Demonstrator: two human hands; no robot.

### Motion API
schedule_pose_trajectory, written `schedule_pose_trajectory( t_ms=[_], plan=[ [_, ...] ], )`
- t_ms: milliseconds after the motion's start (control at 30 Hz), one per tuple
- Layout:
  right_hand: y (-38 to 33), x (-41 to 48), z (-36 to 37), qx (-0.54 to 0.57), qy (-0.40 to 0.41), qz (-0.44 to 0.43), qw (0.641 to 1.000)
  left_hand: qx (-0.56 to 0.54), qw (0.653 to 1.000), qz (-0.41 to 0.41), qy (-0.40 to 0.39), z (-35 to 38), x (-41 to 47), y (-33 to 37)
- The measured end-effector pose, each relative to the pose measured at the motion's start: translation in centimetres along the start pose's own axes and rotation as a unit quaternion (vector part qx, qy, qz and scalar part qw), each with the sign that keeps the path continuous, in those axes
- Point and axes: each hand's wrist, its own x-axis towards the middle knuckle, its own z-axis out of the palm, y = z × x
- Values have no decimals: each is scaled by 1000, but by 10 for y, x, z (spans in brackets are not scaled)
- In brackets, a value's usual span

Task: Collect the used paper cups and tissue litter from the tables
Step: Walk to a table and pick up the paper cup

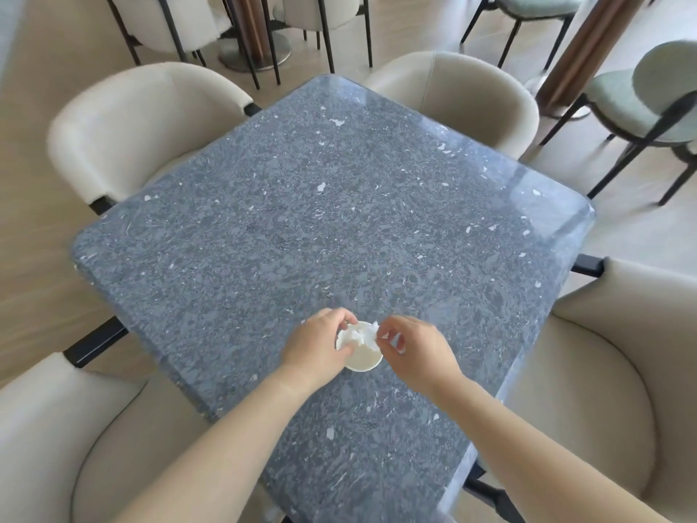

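Observation:
A white paper cup (pixel 364 359) stands upright on the blue-grey speckled table (pixel 339 205), near its front corner. Crumpled white tissue (pixel 360 335) sits in the cup's mouth. My left hand (pixel 320 347) wraps the cup's left side, with thumb and fingers at the rim touching the tissue. My right hand (pixel 413 351) hovers at the cup's right, fingertips pinching a scrap of tissue at the rim. Part of the cup's wall is hidden behind my left hand.
Cream upholstered chairs surround the table: far left (pixel 132 122), far right (pixel 460 96), near left (pixel 75 447), near right (pixel 603 371). Green chairs (pixel 641 100) and a wooden pillar (pixel 588 43) stand on the pale floor beyond.

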Motion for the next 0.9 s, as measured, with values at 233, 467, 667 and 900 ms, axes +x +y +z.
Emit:
schedule_pose_trajectory(
  t_ms=[233, 467, 667, 900],
  plan=[
    [-5, -7, 7, -23, -34, 7, 999, 13, 1000, -1, 2, 3, -14, -10],
    [-2, -16, 9, -69, -63, -10, 996, 59, 998, -7, -7, 10, -18, -19],
    [5, -18, 10, -108, -72, -2, 992, 96, 995, -19, -34, 12, -17, -20],
    [8, -24, 15, -97, -77, 42, 991, 101, 995, -8, -17, 20, -18, -21]
  ],
)
